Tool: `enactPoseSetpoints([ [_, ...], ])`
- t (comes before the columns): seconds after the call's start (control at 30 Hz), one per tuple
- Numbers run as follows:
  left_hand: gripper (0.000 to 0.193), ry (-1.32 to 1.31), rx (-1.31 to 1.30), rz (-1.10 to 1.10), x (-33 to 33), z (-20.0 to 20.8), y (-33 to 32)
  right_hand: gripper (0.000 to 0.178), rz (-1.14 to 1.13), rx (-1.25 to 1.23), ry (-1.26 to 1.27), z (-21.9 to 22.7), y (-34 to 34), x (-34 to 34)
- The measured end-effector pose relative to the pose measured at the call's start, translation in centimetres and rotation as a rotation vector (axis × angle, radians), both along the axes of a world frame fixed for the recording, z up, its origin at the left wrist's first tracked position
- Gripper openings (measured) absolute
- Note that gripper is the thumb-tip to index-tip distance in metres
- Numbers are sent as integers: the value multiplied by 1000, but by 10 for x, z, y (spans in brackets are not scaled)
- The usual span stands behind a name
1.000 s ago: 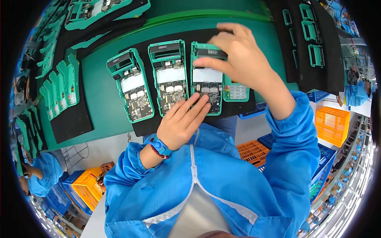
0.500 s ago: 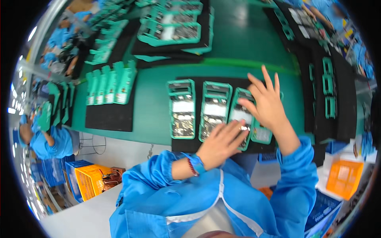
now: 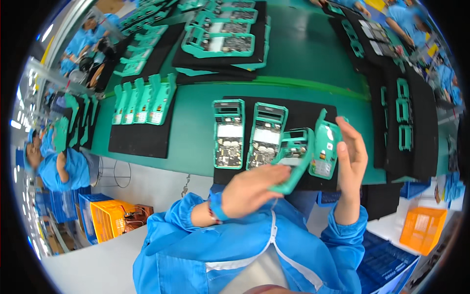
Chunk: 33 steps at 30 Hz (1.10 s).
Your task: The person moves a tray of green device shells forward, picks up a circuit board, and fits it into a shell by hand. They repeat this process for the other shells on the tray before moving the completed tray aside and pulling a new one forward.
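Observation:
My left hand (image 3: 252,191) grips the lower end of a green device housing (image 3: 298,166), which is lifted and tilted off the black mat. My right hand (image 3: 352,157) is open beside a green back cover (image 3: 324,152), thumb and fingers apart; whether it touches the cover I cannot tell. The cover lies at the mat's right end. To the left, two more green housings rest upright on the mat, the outer one (image 3: 229,134) and the inner one (image 3: 267,134), each showing a white block and a circuit board. The inner one's lower corner is partly hidden.
Several green covers (image 3: 144,100) lie on another black mat at left. Behind stands a stack of mats with more housings (image 3: 227,44). Black trays (image 3: 416,112) line the right side. Below the bench are orange crates (image 3: 425,228). Other people in blue work around.
My left hand has picked up and tilted the third housing. My right hand has come down from above it to beside the back cover at right. The view has shifted slightly.

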<state>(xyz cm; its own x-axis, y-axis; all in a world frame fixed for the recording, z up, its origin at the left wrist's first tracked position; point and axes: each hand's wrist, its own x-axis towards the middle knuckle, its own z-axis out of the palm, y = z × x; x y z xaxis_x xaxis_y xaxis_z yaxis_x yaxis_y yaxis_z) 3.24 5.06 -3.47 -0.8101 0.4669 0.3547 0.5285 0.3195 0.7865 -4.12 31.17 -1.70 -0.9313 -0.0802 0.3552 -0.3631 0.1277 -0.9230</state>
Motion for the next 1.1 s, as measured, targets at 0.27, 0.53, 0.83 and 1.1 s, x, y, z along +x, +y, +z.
enactPoseSetpoints([
  [0.27, 49, -935, 1368, -17, 10, -12, -20, 101, 102, 53, -299, -4, -49, 43],
  [0.53, 42, -1174, 1494, 329, 21, -21, -14, 72, -3, 68, -290, 27, -73, 54],
  [0.83, 55, -1235, 1683, 41, 24, -45, -19, 65, -87, 265, -210, 32, -74, 61],
  [1.1, 51, -797, 1135, -52, 25, -13, -19, 62, 102, -9, -116, -15, -30, 41],
])
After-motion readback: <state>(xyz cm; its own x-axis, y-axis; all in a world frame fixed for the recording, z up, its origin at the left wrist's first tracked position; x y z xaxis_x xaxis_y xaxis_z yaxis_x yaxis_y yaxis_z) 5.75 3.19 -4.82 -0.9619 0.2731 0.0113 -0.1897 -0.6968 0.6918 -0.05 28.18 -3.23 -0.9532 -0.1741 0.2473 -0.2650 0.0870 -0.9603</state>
